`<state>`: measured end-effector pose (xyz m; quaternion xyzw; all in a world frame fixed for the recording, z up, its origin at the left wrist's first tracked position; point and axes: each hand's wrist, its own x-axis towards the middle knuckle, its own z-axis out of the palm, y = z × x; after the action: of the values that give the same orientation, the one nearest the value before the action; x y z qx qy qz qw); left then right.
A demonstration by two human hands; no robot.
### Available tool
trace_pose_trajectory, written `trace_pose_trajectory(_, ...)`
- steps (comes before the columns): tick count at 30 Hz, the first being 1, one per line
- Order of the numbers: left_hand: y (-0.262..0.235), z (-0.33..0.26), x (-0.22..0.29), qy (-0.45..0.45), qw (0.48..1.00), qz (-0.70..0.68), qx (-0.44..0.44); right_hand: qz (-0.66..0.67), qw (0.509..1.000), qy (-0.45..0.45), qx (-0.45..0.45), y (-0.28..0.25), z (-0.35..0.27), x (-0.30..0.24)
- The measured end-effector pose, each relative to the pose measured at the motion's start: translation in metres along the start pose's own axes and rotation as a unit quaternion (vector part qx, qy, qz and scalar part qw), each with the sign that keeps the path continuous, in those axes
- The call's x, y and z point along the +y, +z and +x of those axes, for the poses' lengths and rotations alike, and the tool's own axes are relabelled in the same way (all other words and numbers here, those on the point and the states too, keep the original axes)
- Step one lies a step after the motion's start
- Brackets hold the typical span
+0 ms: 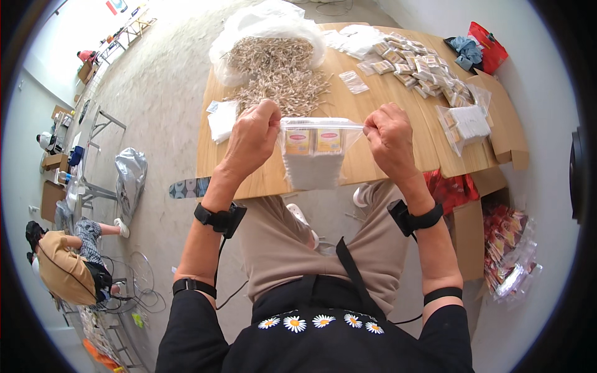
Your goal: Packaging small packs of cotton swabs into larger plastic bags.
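Note:
I hold a clear zip bag stretched between both hands over the near edge of a wooden table. My left hand pinches its top left corner and my right hand pinches its top right corner. Inside the bag are two small yellow-labelled packets at the top and a pale filling below. Just beyond my hands lies a heap of small wooden clothespins, spilling out of a large white plastic bag.
Several filled packets are piled at the table's far right, with a stack of flat bags beside them. White empty bags lie at the left edge. A cardboard box stands right. A person sits at lower left.

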<state>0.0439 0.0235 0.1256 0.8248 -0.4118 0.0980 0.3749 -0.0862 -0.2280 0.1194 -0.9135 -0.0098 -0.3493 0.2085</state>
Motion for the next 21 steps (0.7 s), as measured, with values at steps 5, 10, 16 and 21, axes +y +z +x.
trace_pose_trajectory(5, -0.010, -0.010, -0.010, -0.020, 1.000, -0.006, 0.022, 0.003, 1.000, 0.011, -0.002, 0.000, 0.002, -0.005)
trace_pose_trajectory(10, -0.002, -0.029, -0.030, -0.103, 0.988, -0.060, 0.094, 0.102, 0.993, 0.055, -0.012, 0.009, -0.009, 0.013)
trace_pose_trajectory(16, 0.046, -0.070, -0.048, -0.378, 0.862, -0.338, -0.003, 0.383, 0.790, 0.456, -0.145, 0.047, -0.057, 0.031)
trace_pose_trajectory(21, 0.070, -0.080, -0.031, -0.438, 0.763, -0.464, -0.103, 0.452, 0.681, 0.546, -0.185, 0.051, -0.073, 0.003)
